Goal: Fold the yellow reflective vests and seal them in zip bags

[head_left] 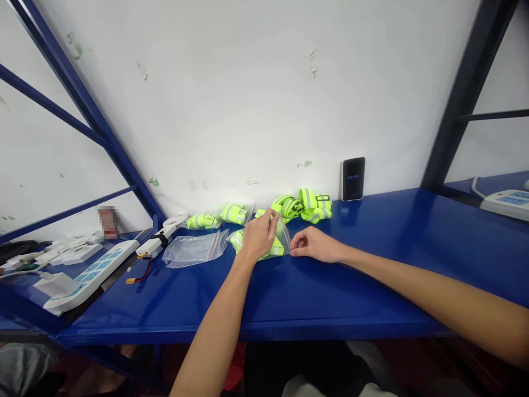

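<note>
My left hand [259, 234] rests on a clear plastic zip bag [282, 237] that holds a folded neon yellow reflective band [276, 251]. Its fingers pinch the bag's upper edge. My right hand [313, 244] pinches the bag's right edge low on the blue shelf [372, 264]. Behind the hands, loose neon yellow reflective bands [308, 205] lie in a heap near the wall. More bagged bands [219, 216] sit to the left of them.
Empty clear zip bags [194, 249] lie left of my hands. A white power strip [88, 273], a small white fan [163, 234] and a red and black cable [140, 273] are further left. A dark phone [352, 178] leans on the wall. Another power strip [506, 202] lies far right.
</note>
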A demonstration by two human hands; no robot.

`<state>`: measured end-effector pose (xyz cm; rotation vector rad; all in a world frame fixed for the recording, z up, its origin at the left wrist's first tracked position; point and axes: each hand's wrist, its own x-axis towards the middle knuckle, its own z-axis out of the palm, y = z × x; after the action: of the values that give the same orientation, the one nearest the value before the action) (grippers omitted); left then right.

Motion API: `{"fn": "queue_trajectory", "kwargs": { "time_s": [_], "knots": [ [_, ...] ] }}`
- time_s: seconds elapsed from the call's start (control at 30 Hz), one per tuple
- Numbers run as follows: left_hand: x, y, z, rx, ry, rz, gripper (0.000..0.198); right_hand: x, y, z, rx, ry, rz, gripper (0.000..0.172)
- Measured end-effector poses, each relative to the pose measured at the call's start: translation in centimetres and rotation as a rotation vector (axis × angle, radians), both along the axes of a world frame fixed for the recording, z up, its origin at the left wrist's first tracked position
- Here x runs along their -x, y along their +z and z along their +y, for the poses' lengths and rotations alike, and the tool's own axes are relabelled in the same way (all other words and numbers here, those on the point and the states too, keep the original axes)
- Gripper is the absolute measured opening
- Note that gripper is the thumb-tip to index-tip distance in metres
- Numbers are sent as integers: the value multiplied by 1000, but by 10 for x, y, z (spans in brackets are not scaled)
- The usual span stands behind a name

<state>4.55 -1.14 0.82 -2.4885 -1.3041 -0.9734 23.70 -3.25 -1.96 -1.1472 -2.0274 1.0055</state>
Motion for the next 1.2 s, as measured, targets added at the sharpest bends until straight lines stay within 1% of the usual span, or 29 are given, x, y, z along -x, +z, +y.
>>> {"fn": "queue_trajectory", "kwargs": {
  "time_s": [0.07,0.17,0.27,0.33,0.4,0.5,0.57,0.73,0.83,0.87,1.0,1.2],
  "knots": [
    [1,0,0,-1,-11,-2,24,-1,-2,-1,-94,52,-53,20],
    [1,0,1,0,-16,-12,24,-3,-7,-2,-295,122,-142,24],
    [2,-1,2,4,-12,-12,24,-6,-10,-1,-473,126,-280,26],
    [2,-1,3,5,-8,-6,25,-9,-10,1,-519,121,-342,25],
    [2,-1,3,9,-10,1,25,-11,-8,3,-513,140,-357,22],
    [2,-1,4,20,-28,4,25,-14,-5,6,-461,171,-303,18],
    [3,-1,4,24,-34,0,25,-17,-5,8,-399,154,-243,18],
    [3,-1,3,17,-37,-17,24,-20,-5,8,-227,64,-113,25],
    [3,0,2,21,-40,-20,24,-14,-5,5,-227,14,-102,37],
    [3,0,2,22,-40,-21,24,-11,-6,5,-239,0,-115,38],
    [3,1,2,24,-29,-20,24,-1,-8,5,-236,-22,-113,25],
    [2,0,2,27,-22,-13,25,-1,-9,8,-183,-10,-73,23]
  ]
}}
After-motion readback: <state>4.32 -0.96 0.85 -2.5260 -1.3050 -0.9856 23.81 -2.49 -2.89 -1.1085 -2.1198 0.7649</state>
